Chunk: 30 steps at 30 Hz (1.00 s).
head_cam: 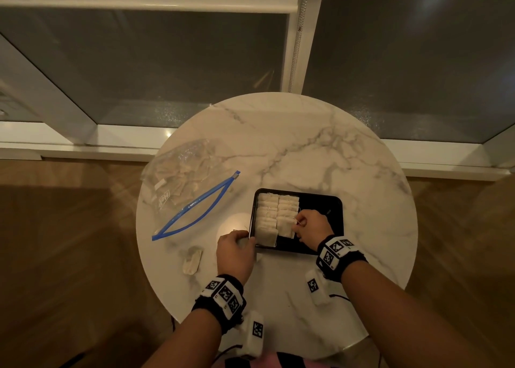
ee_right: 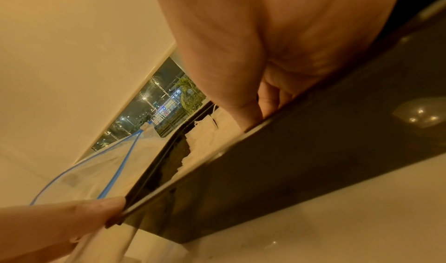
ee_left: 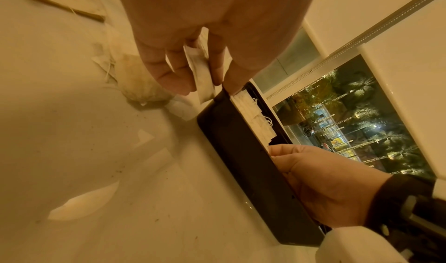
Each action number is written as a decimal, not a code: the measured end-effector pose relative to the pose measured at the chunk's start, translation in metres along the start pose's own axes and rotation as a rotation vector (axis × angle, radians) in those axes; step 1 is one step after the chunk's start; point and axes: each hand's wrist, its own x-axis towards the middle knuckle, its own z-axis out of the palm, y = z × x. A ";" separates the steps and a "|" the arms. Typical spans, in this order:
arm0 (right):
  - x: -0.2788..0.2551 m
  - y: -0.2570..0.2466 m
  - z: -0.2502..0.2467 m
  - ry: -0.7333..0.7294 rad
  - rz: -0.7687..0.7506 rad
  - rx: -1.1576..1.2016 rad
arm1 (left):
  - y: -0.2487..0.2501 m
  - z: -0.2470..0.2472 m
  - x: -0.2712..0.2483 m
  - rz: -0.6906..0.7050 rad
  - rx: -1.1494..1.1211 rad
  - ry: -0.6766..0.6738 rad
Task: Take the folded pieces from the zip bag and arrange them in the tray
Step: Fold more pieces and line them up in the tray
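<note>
A black tray [head_cam: 333, 217] sits mid-table with two columns of pale folded pieces [head_cam: 269, 214] along its left side. My right hand [head_cam: 296, 225] is inside the tray and pinches the nearest piece [head_cam: 285, 226] of the second column. My left hand [head_cam: 246, 236] is at the tray's front-left corner. The left wrist view shows a folded piece [ee_left: 201, 72] gripped between its fingers, and one finger touching the tray rim [ee_left: 226, 95]. The clear zip bag [head_cam: 181, 178] lies at the left with its blue zip [head_cam: 200, 206] open and more pieces inside.
One loose folded piece [head_cam: 192, 261] lies on the round marble table [head_cam: 306, 144] left of my left hand. A white tagged block [head_cam: 315, 286] sits near the front edge. Behind the table are a window sill and dark glass. Wooden floor surrounds the table.
</note>
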 end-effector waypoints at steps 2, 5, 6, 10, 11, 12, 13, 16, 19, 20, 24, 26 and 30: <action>-0.001 0.000 0.000 0.001 0.007 0.043 | 0.000 0.000 0.000 0.001 -0.001 0.001; 0.000 0.003 -0.002 0.020 -0.003 0.064 | 0.000 -0.001 0.001 0.023 -0.032 0.019; -0.001 0.003 -0.004 0.037 -0.003 0.077 | 0.000 -0.002 0.001 0.038 -0.044 0.036; -0.011 0.001 -0.012 0.153 -0.019 0.134 | -0.001 -0.009 0.003 0.101 -0.077 0.111; -0.016 -0.002 -0.013 0.180 -0.038 0.149 | 0.002 -0.011 0.002 0.119 -0.102 0.121; -0.023 -0.005 -0.014 0.180 -0.060 0.188 | 0.006 -0.013 0.000 0.130 -0.150 0.112; -0.031 -0.009 -0.015 0.144 -0.082 0.254 | 0.011 -0.015 -0.004 0.138 -0.217 0.080; -0.056 -0.026 -0.016 -0.135 -0.095 0.489 | 0.025 -0.013 -0.014 0.147 -0.410 -0.078; -0.070 -0.035 -0.016 -0.244 -0.136 0.591 | 0.038 -0.008 -0.021 0.117 -0.537 -0.161; -0.071 -0.036 -0.015 -0.236 -0.154 0.603 | 0.043 -0.007 -0.023 0.110 -0.559 -0.175; -0.071 -0.032 -0.016 -0.199 -0.167 0.619 | 0.043 -0.001 -0.025 0.124 -0.527 -0.200; -0.072 -0.031 -0.018 -0.161 -0.160 0.646 | 0.037 0.000 -0.024 0.121 -0.470 -0.198; -0.073 -0.029 -0.020 -0.052 -0.148 0.696 | 0.032 0.002 -0.026 0.087 -0.406 -0.233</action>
